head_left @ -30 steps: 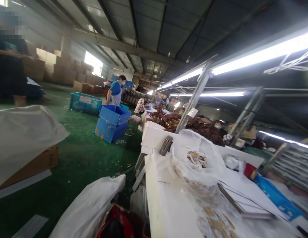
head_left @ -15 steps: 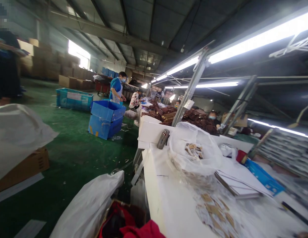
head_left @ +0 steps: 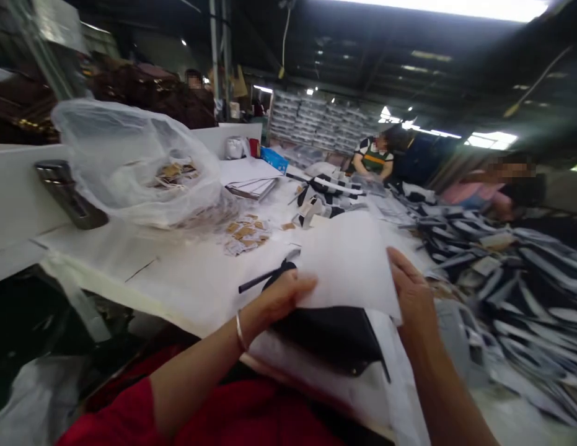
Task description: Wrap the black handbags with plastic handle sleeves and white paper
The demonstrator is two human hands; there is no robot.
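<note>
My left hand point(head_left: 281, 297) and my right hand point(head_left: 411, 297) both grip a white sheet of paper point(head_left: 348, 263), one at each lower corner, thumbs on top. Under the sheet lies a black flat pouch point(head_left: 332, 337) resting on more white paper at the table's near edge. A thin bangle circles my left wrist. My red sleeve shows at the bottom.
A clear plastic bag point(head_left: 134, 164) of small tan tags and a metal flask point(head_left: 67, 192) stand at the left on the white table point(head_left: 176, 272). Loose tags point(head_left: 244, 232) lie mid-table. Piles of black pouches point(head_left: 493, 248) spread right. Other people sit across the table.
The view has swung from the green floor and far workers round to the table. My hands, unseen before, now hold the white sheet over the black pouch.
</note>
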